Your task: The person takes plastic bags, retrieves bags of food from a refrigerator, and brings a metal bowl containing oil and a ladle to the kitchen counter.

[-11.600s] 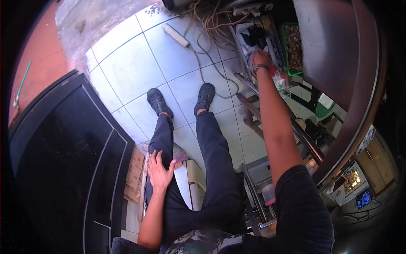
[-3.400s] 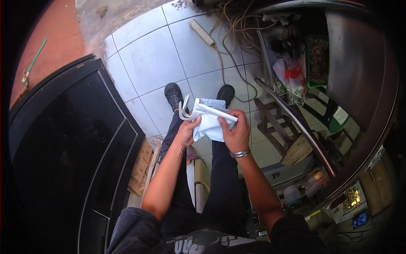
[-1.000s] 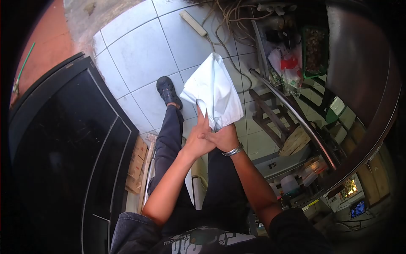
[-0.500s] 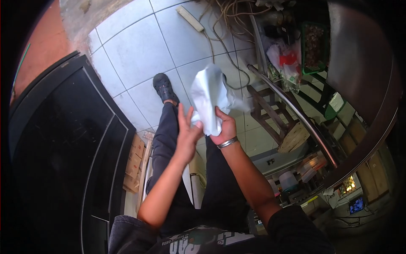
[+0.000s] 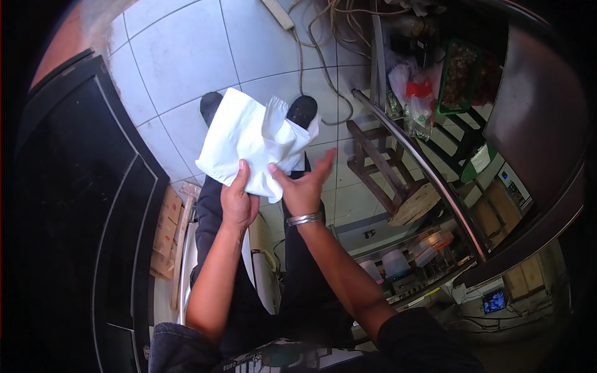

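A white, soft, crinkled packet [image 5: 233, 137] is held out in front of my legs, with a ruffled white piece [image 5: 277, 127] standing up from its upper right part. My left hand [image 5: 239, 202] grips the packet's near edge, thumb on top and the other fingers underneath, mostly hidden. Beside it, my right hand [image 5: 303, 189] has its thumb against the packet's near right side. Its other fingers are spread away to the right, slightly blurred. A silver bracelet [image 5: 304, 219] circles the right wrist.
A black door panel [image 5: 68, 205] stands at the left, near stacked cardboard boxes [image 5: 164, 233]. To the right are a wooden stool [image 5: 413, 204], a metal rail [image 5: 429, 165] and a green crate [image 5: 459, 78]. Cables [image 5: 320, 50] lie on the tiled floor [image 5: 180, 56].
The packet has turned and spread flatter, moving left. My left hand has gone from open fingers beside it to gripping it. My right hand has loosened its hold and spread its fingers.
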`<state>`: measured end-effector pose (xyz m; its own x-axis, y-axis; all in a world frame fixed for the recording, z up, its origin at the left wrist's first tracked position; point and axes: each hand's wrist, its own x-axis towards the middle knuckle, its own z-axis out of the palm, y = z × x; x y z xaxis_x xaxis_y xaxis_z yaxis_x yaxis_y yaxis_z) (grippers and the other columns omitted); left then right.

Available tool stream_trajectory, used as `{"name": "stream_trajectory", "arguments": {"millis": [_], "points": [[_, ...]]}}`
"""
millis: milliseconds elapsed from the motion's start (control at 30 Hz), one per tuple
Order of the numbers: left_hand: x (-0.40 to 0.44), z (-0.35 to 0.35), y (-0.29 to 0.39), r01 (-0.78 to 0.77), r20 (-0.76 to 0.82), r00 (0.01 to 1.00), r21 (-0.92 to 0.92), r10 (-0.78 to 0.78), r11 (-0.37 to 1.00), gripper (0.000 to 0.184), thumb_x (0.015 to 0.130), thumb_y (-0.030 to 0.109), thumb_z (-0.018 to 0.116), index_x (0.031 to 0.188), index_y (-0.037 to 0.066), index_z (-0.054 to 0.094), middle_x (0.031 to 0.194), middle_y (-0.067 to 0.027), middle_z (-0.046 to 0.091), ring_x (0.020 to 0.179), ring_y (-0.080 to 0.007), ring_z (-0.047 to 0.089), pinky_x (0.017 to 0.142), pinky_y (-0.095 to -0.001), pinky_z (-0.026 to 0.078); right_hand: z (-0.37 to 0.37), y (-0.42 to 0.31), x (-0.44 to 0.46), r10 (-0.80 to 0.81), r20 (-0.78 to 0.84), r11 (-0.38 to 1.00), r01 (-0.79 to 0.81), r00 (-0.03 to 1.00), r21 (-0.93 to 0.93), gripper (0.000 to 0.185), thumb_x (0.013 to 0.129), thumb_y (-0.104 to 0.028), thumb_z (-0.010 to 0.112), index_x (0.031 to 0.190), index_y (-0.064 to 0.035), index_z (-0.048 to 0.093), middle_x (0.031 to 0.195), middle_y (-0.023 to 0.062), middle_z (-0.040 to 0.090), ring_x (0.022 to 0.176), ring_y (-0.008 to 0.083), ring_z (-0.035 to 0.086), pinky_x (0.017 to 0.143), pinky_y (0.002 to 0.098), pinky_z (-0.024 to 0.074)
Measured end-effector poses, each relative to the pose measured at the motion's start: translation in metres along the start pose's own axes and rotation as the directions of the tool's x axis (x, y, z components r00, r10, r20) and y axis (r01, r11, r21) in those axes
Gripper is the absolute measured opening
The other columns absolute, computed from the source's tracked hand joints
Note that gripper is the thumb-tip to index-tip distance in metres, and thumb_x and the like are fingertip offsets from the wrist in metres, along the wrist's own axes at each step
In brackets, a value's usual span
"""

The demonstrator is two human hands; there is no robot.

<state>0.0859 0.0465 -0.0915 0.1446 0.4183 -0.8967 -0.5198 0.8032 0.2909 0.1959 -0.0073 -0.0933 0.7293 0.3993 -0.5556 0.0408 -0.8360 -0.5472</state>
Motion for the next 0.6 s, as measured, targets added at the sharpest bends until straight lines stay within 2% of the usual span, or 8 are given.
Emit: {"name": "stream_trajectory", "arguments": {"millis": [33, 100, 167, 233, 300, 400, 500, 600], "points": [[0.000, -0.007, 0.003, -0.001, 0.000, 1.000, -0.005, 0.001, 1.000, 0.046, 0.102, 0.022, 0.057, 0.138, -0.004, 0.044, 0.131, -0.0132, 0.057, 0.118, -0.0215, 0.056, 0.103, -0.0361, 0.042, -0.001, 0.004, 0.005, -0.092, -0.112, 0.995, 0.086, 0.989, -0.059, 0.123, 0.067, -0.031, 0.092, 0.154, 0.0009, 0.012, 0.158, 0.0277, 0.013, 0.145, 0.0400, 0.023, 0.115, 0.0456, 0.0264], [-0.003, -0.018, 0.014, -0.098, 0.026, 0.994, 0.584, 0.102, 0.806, 0.042, 0.103, 0.025, 0.056, 0.132, -0.005, 0.051, 0.125, -0.0110, 0.059, 0.112, -0.0177, 0.056, 0.098, -0.0322, 0.043, -0.019, -0.001, 0.027, -0.356, -0.108, 0.934, 0.355, 0.928, -0.030, 0.129, 0.066, -0.037, 0.092, 0.155, 0.0015, 0.006, 0.159, 0.0277, 0.010, 0.147, 0.0404, 0.017, 0.117, 0.0460, 0.0221], [-0.008, -0.007, 0.024, -0.234, 0.156, 0.972, 0.655, 0.174, 0.718, 0.035, 0.103, 0.026, 0.055, 0.120, -0.005, 0.058, 0.106, -0.0051, 0.062, 0.098, -0.0129, 0.055, 0.086, -0.0281, 0.045, -0.029, -0.017, 0.043, -0.592, -0.107, 0.803, 0.596, 0.799, 0.001, 0.136, 0.064, -0.043, 0.091, 0.155, 0.0021, 0.001, 0.161, 0.0277, 0.007, 0.149, 0.0409, 0.011, 0.120, 0.0463, 0.0179], [-0.017, -0.014, 0.030, -0.142, 0.171, 0.985, 0.686, 0.032, 0.713, 0.032, 0.102, 0.022, 0.056, 0.121, -0.004, 0.058, 0.106, -0.0045, 0.062, 0.098, -0.0128, 0.055, 0.086, -0.0284, 0.045, -0.028, -0.027, 0.050, -0.596, 0.347, 0.791, 0.604, 0.724, 0.100, 0.142, 0.061, -0.053, 0.089, 0.154, 0.0050, -0.001, 0.160, 0.0315, 0.004, 0.149, 0.0453, 0.008, 0.120, 0.0508, 0.0161], [-0.024, -0.017, 0.034, -0.222, 0.348, 0.936, 0.693, -0.049, 0.686, 0.032, 0.100, 0.017, 0.059, 0.125, -0.002, 0.059, 0.115, -0.0053, 0.064, 0.104, -0.0129, 0.056, 0.091, -0.0275, 0.044, -0.015, -0.019, 0.053, -0.533, 0.464, 0.839, 0.511, 0.707, 0.184, 0.138, 0.063, -0.052, 0.088, 0.155, 0.0029, 0.001, 0.161, 0.0235, 0.016, 0.148, 0.0363, 0.022, 0.119, 0.0449, 0.0236], [-0.028, -0.012, 0.053, 0.082, 0.209, 0.944, 0.603, -0.256, 0.794, 0.036, 0.098, 0.019, 0.063, 0.128, -0.001, 0.058, 0.117, -0.0072, 0.064, 0.107, -0.0153, 0.058, 0.094, -0.0298, 0.045, -0.017, -0.012, 0.068, -0.307, 0.778, 0.843, -0.224, 0.548, 0.490, 0.114, 0.074, -0.034, 0.087, 0.155, -0.0021, 0.014, 0.144, 0.0145, 0.051, 0.131, 0.0245, 0.051, 0.108, 0.0366, 0.0409], [-0.011, -0.010, 0.067, 0.277, 0.219, 0.916, 0.263, -0.336, 0.924, 0.052, 0.097, 0.023, 0.064, 0.136, -0.006, 0.046, 0.128, -0.0152, 0.060, 0.114, -0.0246, 0.061, 0.099, -0.0369, 0.047, -0.020, 0.002, 0.064, -0.167, 0.841, 0.832, -0.384, 0.514, 0.400, 0.061, 0.086, -0.022, 0.078, 0.136, 0.0018, 0.051, 0.116, 0.0076, 0.067, 0.105, 0.0150, 0.062, 0.095, 0.0324, 0.0485], [-0.001, -0.003, 0.069, 0.324, 0.192, 0.914, 0.188, -0.358, 0.927, 0.054, 0.097, 0.024, 0.064, 0.137, -0.007, 0.046, 0.129, -0.0168, 0.060, 0.117, -0.0249, 0.059, 0.101, -0.0378, 0.046, -0.019, -0.008, 0.054, 0.034, 0.799, 0.862, -0.422, 0.600, 0.280, 0.037, 0.087, -0.014, 0.077, 0.115, 0.0032, 0.061, 0.092, 0.0004, 0.064, 0.087, 0.0117, 0.063, 0.081, 0.0285, 0.0515]]}}
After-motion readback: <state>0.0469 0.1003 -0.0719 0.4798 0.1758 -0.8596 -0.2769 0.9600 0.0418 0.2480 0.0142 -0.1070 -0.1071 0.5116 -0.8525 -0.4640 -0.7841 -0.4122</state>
